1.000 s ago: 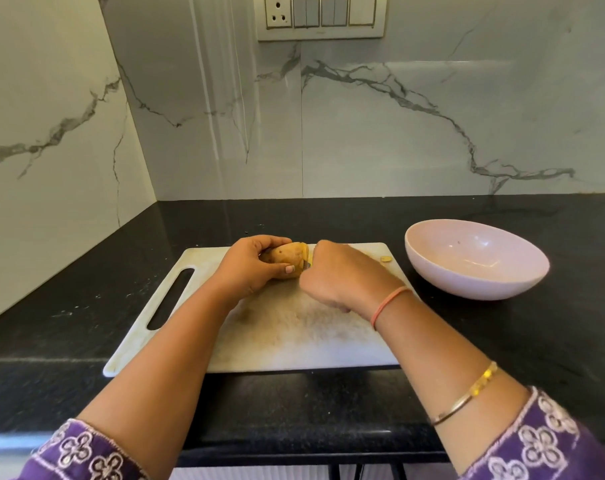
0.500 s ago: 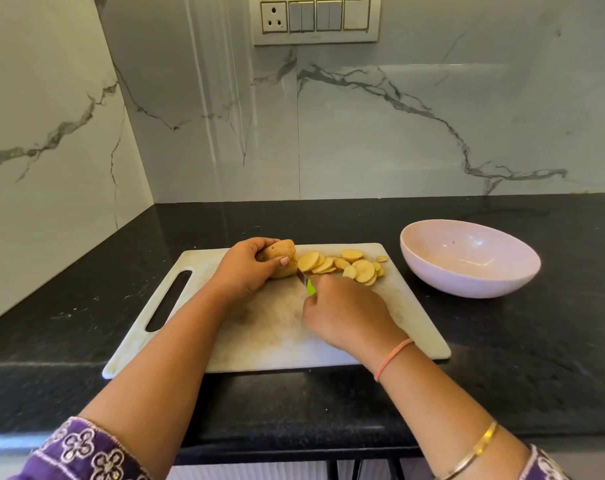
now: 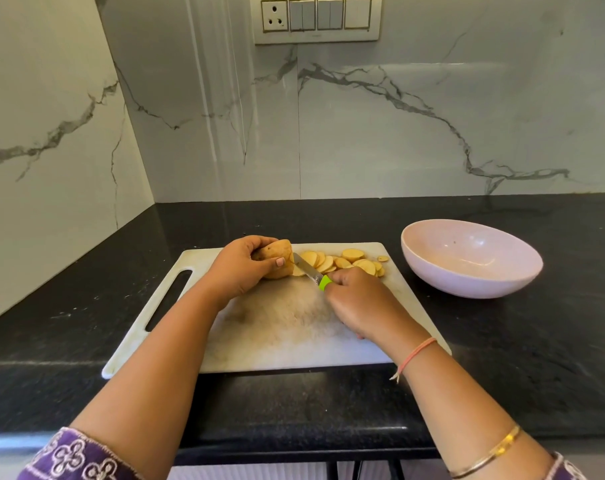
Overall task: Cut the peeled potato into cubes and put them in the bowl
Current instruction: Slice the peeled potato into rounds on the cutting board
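Potato (image 3: 277, 263) sits on the cutting board (image 3: 287, 337), gripped by the left hand (image 3: 240, 268), while the right hand (image 3: 360, 303) grasps the green-handled knife (image 3: 311, 271) beside cut slices (image 3: 342, 263), bowl (image 3: 471, 258) well apart.

Glossy stone, scuffed plastic.
Polished black tabletop (image 3: 502, 341); matt, stained plastic board (image 3: 277, 344) under the right grip (image 3: 360, 303); smooth glossy bowl (image 3: 467, 282) to its right; metal-bladed knife (image 3: 309, 270), green plastic handle.

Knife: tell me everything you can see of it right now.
The knife is small, with a slim metal-looking blade and a bright green handle, mostly hidden in the right hand that grips it. The blade slants away and leftward, low over the cutting board, its tip at the cut face of the potato, beside the slices.
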